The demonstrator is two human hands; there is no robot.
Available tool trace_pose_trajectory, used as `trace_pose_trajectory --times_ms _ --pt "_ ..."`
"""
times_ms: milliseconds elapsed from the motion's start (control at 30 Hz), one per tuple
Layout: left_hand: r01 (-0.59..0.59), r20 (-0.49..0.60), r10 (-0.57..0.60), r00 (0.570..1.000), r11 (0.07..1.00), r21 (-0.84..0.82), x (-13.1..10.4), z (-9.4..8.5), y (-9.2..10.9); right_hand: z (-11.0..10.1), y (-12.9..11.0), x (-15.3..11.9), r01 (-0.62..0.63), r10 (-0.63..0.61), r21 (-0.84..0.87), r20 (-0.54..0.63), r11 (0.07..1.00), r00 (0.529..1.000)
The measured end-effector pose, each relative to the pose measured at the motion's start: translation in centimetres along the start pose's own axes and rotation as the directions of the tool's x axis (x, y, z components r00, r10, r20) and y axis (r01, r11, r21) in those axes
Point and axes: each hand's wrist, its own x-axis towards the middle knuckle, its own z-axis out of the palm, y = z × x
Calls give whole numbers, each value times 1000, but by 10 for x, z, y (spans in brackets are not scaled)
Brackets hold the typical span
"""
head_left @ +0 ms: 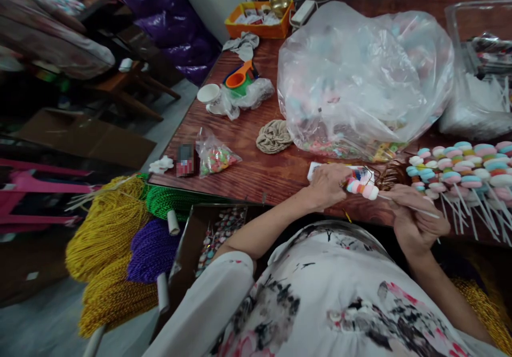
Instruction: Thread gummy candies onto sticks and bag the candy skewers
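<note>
At the table's front edge, my left hand (328, 186) is closed at the far end of a marshmallow-like skewer (365, 189) with pink, orange and white pieces. My right hand (419, 219) pinches the skewer's white stick, which slants down to the right. Thin brown cord or wire (390, 175) lies just behind the skewer, between my hands. Under and behind my left hand is a white printed packet (316, 170), partly covered. To the right lies a pile of similar skewers (464, 170) in pink, blue and white, sticks pointing toward me.
A large clear bag (360, 79) of pastel pieces fills the table's back middle. Left of it are a coiled beige cloth (274, 136), a small bag of colourful bits (216, 157) and a paper cup (208, 94). Yellow cord bundles (108, 229) and an open box (196, 223) stand below the left edge.
</note>
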Motion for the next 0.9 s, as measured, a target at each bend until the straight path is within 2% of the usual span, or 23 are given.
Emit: trace_pose_trajectory --times_ms 33,100,167,233,267,333,400,467,500,600,667,800,833,900 --pt "-8 -11 9 1000 1000 30 2 0 1 1 2 1 -24 24 1 -7 1000 1000" --pt "-29 -26 31 999 995 97 4 1 1 4 8 7 -108 116 78 -119 991 986" --pt "-54 -32 59 998 988 142 6 3 0 7 14 13 -188 233 188 -254 964 939" --pt "-85 -20 88 996 986 143 5 4 -1 9 19 16 -197 263 222 -327 955 908" --pt "-95 -14 98 995 988 125 5 5 -2 9 20 17 -185 245 203 -329 962 912" --pt "-103 -19 104 994 993 55 4 6 -2 8 20 15 -118 144 106 -283 987 948" --pt "-100 -26 100 995 995 -27 3 6 -1 6 17 11 26 -28 -13 -167 1000 986" --pt "-83 -20 82 996 994 -74 3 4 1 6 12 9 156 -158 -58 -31 986 987" --pt "-75 -10 75 997 994 -79 3 4 2 6 10 9 166 -166 -38 17 985 986" --pt "-67 20 68 997 996 -56 3 1 4 5 4 11 11 -18 95 77 995 997" --pt "-56 33 58 998 998 -38 4 0 4 4 3 12 -38 27 91 119 995 993" --pt "4 50 -5 999 1000 13 5 -1 5 3 4 12 221 -190 -122 223 968 956" --pt "4 55 -6 998 1000 31 6 -1 6 4 5 11 256 -220 -142 232 956 948" --pt "-25 79 21 997 998 57 8 1 8 10 7 8 214 -180 -130 229 968 957"
